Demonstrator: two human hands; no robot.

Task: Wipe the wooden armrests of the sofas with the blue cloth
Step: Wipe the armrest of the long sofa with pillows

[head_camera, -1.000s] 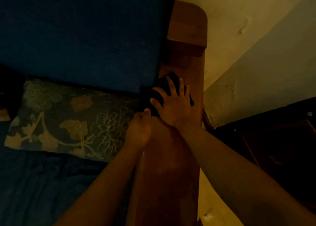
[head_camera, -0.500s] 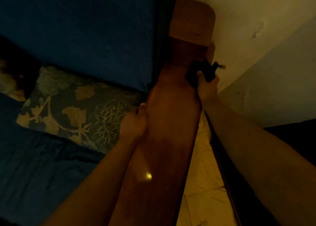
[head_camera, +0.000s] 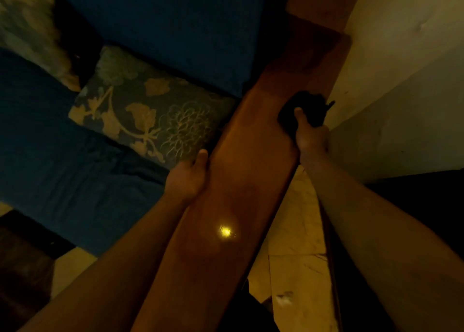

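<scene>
A long brown wooden armrest (head_camera: 241, 181) runs from the bottom centre up to the top right, with a bright light spot on it. My right hand (head_camera: 311, 136) grips the dark blue cloth (head_camera: 303, 108), bunched against the armrest's right edge. My left hand (head_camera: 188, 176) rests against the armrest's left edge, thumb on the wood, nothing in it; its fingers are hidden below the edge. The room is dim and the cloth looks almost black.
A floral cushion (head_camera: 150, 111) lies on the dark blue sofa seat (head_camera: 62, 161) left of the armrest. A pale wall (head_camera: 401, 55) stands close on the right. Tiled floor (head_camera: 296, 231) shows below the armrest, beside dark furniture (head_camera: 426, 206).
My right hand went from flat on the cloth atop the armrest to gripping it bunched at the right edge, then slid toward me. My left hand stayed on the left edge.
</scene>
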